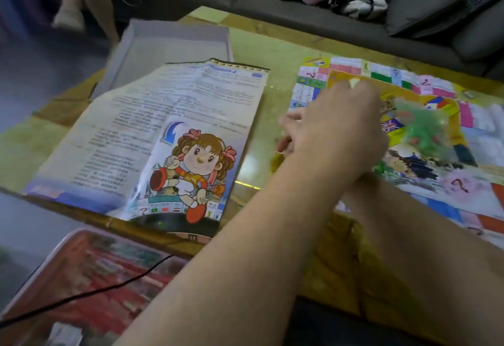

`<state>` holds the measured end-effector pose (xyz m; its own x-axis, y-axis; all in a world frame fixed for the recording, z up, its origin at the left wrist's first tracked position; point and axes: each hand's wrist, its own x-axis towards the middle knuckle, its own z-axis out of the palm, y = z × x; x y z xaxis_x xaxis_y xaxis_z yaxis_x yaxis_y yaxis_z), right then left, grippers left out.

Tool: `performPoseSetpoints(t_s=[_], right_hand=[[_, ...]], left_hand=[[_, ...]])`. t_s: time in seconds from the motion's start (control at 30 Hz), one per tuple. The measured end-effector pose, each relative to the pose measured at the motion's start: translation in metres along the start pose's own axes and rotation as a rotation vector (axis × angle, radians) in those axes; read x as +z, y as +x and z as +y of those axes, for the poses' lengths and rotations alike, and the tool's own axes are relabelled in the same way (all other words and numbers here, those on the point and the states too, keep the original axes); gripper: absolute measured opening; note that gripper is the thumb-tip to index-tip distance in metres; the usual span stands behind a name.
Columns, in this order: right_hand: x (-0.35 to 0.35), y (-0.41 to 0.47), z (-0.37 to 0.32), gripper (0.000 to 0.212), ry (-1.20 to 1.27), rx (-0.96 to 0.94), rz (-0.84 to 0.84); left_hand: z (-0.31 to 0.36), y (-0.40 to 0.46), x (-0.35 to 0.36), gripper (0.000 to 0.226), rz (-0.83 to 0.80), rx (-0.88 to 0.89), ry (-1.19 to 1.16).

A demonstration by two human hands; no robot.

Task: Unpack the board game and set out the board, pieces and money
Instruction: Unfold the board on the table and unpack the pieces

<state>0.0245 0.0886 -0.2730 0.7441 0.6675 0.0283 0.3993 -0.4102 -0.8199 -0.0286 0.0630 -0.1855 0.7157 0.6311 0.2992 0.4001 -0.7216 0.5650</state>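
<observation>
At three o'clock on the surface, the colourful paper game board lies unfolded, creased; left hand over it, fingers' state unclear.

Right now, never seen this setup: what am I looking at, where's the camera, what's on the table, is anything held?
There is no machine here: a person works with bare hands, and the single picture comes from a wide-angle camera on their head, looking forward and down.

The left hand reaches across onto the game board, which lies open on the right of the table. The right forearm crosses beneath it; that hand is hidden. A blurred green bag sits by the fingers; whether it is gripped I cannot tell.

On the left lies an unfolded rules sheet with a cartoon girl. Behind it stands an empty grey box tray. The red box lid is nearest the camera.
</observation>
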Motion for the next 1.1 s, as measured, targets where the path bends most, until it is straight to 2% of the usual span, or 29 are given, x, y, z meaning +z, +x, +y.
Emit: performPoseSetpoints(t_s=[0.07,0.1,0.17,0.2,0.27,0.4,0.53,0.67,0.77,0.87,0.93,1.0,1.1], right_hand=[[-0.043,-0.010,0.024,0.032,0.075,-0.041,0.222],[-0.071,-0.020,0.033,0.026,0.140,-0.074,0.200],[-0.121,-0.044,0.045,0.014,0.084,-0.049,-0.069],[-0.147,-0.051,0.058,0.009,0.073,-0.014,-0.083],[-0.196,-0.054,0.086,0.006,0.022,0.022,0.025],[-0.284,-0.062,0.134,0.013,-0.174,0.017,0.248],[-0.360,-0.059,0.180,0.013,-0.421,0.063,0.350],[-0.407,-0.047,0.221,0.028,-0.574,0.164,0.308],[-0.443,-0.032,0.253,0.015,-0.565,0.221,0.412],[-0.477,-0.016,0.275,0.024,-0.616,0.301,0.483],[-0.494,-0.009,0.285,0.025,-0.658,0.372,0.463],[-0.504,-0.006,0.290,0.024,-0.750,0.409,0.414],[-0.511,-0.004,0.286,0.035,-0.812,0.385,0.320]], left_hand=[[-0.003,0.003,0.004,0.033,0.005,0.021,-0.014],[0.000,0.006,0.010,0.034,0.000,0.024,-0.025],[0.007,0.007,0.020,0.034,-0.030,0.031,-0.041],[0.009,0.008,0.025,0.033,-0.039,0.035,-0.050],[0.021,0.007,0.038,0.032,-0.070,0.048,-0.049],[0.045,0.005,0.072,0.029,-0.210,0.130,-0.038],[0.083,0.003,0.112,0.028,-0.323,0.230,-0.009],[0.115,0.000,0.153,0.031,-0.404,0.303,0.000],[0.130,-0.002,0.184,0.034,-0.436,0.350,0.029],[0.132,-0.005,0.207,0.030,-0.387,0.408,0.072],[0.136,-0.004,0.217,0.028,-0.365,0.440,0.132],[0.142,-0.002,0.224,0.039,-0.387,0.480,0.180],[0.156,-0.002,0.229,0.042,-0.369,0.514,0.192]])
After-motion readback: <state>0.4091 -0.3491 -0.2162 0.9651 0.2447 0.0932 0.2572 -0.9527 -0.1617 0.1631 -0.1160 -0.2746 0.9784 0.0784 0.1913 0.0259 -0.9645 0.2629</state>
